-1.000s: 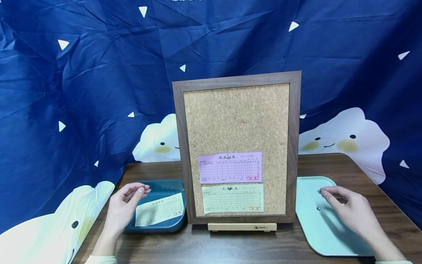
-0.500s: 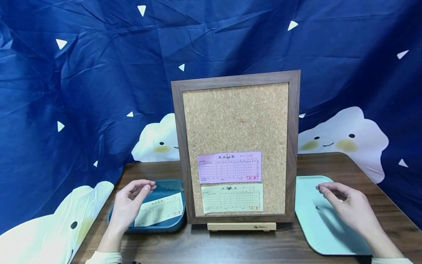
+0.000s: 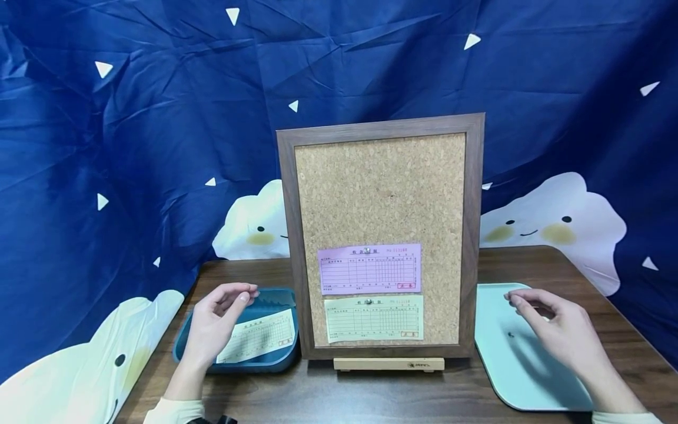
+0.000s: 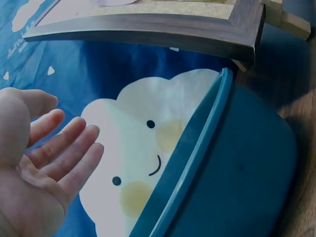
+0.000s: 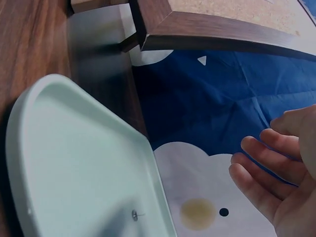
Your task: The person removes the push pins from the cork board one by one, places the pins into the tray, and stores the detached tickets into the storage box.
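Observation:
My left hand [image 3: 210, 327] hovers over the dark blue bin [image 3: 249, 368], its fingers loosely bent and nothing in them. Inside that bin lies a pale green receipt slip [image 3: 262, 337], partly behind the hand. On the other side, my right hand [image 3: 562, 330] hangs above the mint green tray [image 3: 524, 388], also holding nothing. A small metal pushpin [image 5: 135, 215] lies on the tray, below the right fingertips. Between the hands stands a framed cork board [image 3: 381, 188]. Two slips are pinned low on it, a purple one [image 3: 371, 277] above a pale green one [image 3: 374, 325].
The board leans on a light wooden easel [image 3: 389, 364] on a dark wood table [image 3: 371, 394]. Behind everything hangs a blue cloth [image 3: 159, 135] with white triangles and smiling clouds. A black object [image 3: 228, 420] shows at the bottom edge by the left sleeve.
My left hand has drifted right over the bin, toward the board. The right hand has moved slightly left and up above the tray. Slips, pushpin and board stay where they were.

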A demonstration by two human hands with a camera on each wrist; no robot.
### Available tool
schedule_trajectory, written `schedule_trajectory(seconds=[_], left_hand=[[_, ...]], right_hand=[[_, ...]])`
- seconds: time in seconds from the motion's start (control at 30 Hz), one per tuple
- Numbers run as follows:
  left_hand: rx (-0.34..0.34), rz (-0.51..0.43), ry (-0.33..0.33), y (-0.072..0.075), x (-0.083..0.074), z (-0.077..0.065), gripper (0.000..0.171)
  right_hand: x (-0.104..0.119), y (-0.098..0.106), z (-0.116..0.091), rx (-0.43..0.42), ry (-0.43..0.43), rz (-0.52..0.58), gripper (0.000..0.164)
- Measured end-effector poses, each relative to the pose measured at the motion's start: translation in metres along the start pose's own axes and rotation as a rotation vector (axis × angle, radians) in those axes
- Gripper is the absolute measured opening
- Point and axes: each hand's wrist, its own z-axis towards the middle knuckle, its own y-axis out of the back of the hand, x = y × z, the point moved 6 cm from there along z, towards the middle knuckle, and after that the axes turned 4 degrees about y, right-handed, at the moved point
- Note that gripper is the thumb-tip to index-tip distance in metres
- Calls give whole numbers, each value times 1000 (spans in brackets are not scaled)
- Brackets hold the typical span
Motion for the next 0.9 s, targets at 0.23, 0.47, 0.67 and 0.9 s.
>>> schedule_trajectory(seconds=[0.23,0.47,0.67,0.9], left_hand=[[11,-39,-21,-7,-7,1,19],[25,-50,-61,-12,-16,3,19],[47,-67,-69,-18,-23,5,21],[73,-111,-115,-25,-32,7,22]], right_hand=[[9,0,3,-26,25,31,12],[17,3,8,-49,38,26,12],[25,5,12,-61,50,45,12],[38,6,16,-72,60,66,13]])
